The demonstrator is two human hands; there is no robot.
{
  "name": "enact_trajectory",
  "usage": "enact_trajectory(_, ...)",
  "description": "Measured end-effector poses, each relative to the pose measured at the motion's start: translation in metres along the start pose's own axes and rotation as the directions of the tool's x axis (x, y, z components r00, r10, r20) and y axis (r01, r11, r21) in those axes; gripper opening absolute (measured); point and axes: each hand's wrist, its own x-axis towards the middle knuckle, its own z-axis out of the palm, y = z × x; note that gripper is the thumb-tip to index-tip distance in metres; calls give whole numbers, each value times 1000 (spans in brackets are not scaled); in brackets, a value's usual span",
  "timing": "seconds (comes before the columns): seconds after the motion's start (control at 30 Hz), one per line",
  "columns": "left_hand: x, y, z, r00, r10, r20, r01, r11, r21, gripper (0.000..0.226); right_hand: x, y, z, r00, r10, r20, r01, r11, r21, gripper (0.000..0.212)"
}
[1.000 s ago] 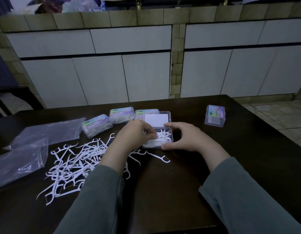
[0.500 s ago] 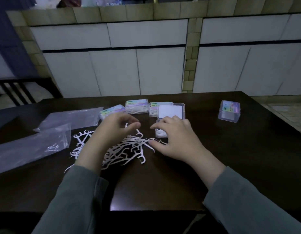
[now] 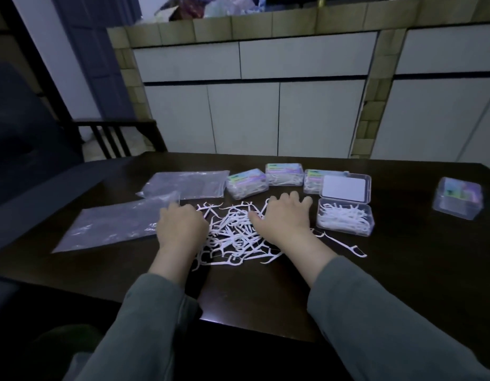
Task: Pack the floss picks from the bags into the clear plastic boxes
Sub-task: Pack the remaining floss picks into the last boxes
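A loose heap of white floss picks (image 3: pixel 235 235) lies on the dark worktop (image 3: pixel 403 270), and everything else can be placed from it. The left hand (image 3: pixel 180 229) rests on the heap's left edge, palm down, its fingers bent over the picks there; whether it grips any of them cannot be told, since the fingertips are hidden behind the knuckles. The right hand (image 3: pixel 286 218) lies on the heap's right side with its fingers spread and fairly straight, pressing flat on the picks and holding none. Both arms wear grey-green sleeves (image 3: pixel 375 325). Just right of the heap stands the open clear box (image 3: pixel 345 219), partly filled with picks, its lid (image 3: pixel 345 187) laid back behind it with a white card showing. One stray pick (image 3: pixel 345 246) lies on the worktop right of the heap, in front of that box. Behind the heap three closed, filled boxes (image 3: pixel 284 174) sit in a row, close together, with colourful labels on top. Well to the right of the heap, apart from the rest, another closed box (image 3: pixel 457 202) stands alone. Left of the heap two flat clear plastic bags (image 3: pixel 114 226) lie on the worktop, the nearer one touching the left hand's side, the farther one behind it.
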Motion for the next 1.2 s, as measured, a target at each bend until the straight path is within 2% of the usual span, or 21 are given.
enact_trajectory(0.07, 0, 2, 1, 999, -45, 18, 45, 999, 10, 38, 3, -4, 1, 1000, 22, 4, -22, 1000, -2, 74)
enact_trajectory(0.13, 1, 4, 3, 1000, -20, 6, 20, 1000, 11, 37, 3, -5, 1, 1000, 29, 10, -29, 1000, -7, 74)
enact_trajectory(0.23, 0, 7, 7, 987, 154, -38, -155, 987, -38, 32, 4, -3, 2, 999, -41, -1, 41, 999, 10, 66)
enact_trajectory(0.3, -1, 8, 8, 965, 261, -21, -261, 957, -123, 29, 4, 2, 2, 993, -118, -4, 118, 992, 51, 58)
enact_trajectory(0.37, 0, 6, 6, 948, 318, -6, -312, 927, -209, 28, 4, 8, 1, 984, -176, -11, 176, 980, 98, 51)
enact_trajectory(0.43, 2, 1, 3, 958, 278, -69, -287, 928, -237, 29, 5, 14, -1, 981, -194, -26, 196, 971, 139, 48)
enact_trajectory(0.5, 3, -5, 1, 975, 161, -151, -192, 956, -223, 32, 7, 15, -1, 982, -186, -35, 189, 968, 162, 50)
enact_trajectory(0.57, 1, -10, 1, 987, 68, -147, -94, 979, -181, 34, 8, 14, 0, 982, -186, -26, 188, 968, 164, 59)
enact_trajectory(0.63, -3, -11, 2, 993, 47, -113, -63, 988, -139, 33, 9, 11, -1, 977, -212, -7, 210, 964, 165, 74)
enact_trajectory(0.73, -9, -8, 2, 990, 135, -51, -142, 973, -180, 29, 6, 10, -3, 959, -283, 5, 279, 947, 159, 84)
enact_trajectory(0.83, -13, -5, 1, 953, 304, -13, -298, 924, -238, 28, 5, 16, -7, 946, -325, -11, 321, 927, 195, 66)
enact_trajectory(0.93, -17, -4, -1, 914, 404, 38, -378, 881, -286, 49, 4, 25, -12, 944, -330, -17, 325, 919, 223, 46)
enact_trajectory(1.0, -19, -2, -2, 905, 419, 80, -390, 889, -240, 69, 2, 31, -14, 949, -315, -5, 308, 926, 216, 45)
enact_trajectory(1.03, -20, 0, -1, 904, 420, 86, -394, 893, -217, 70, 2, 33, -14, 953, -302, 12, 293, 933, 206, 49)
enact_trajectory(1.1, -21, 3, 0, 902, 428, 55, -409, 889, -206, 56, 2, 36, -16, 959, -277, 57, 261, 945, 198, 54)
enact_trajectory(1.2, -21, 7, 1, 903, 428, -12, -422, 885, -198, 31, 2, 36, -15, 968, -244, 58, 228, 953, 200, 45)
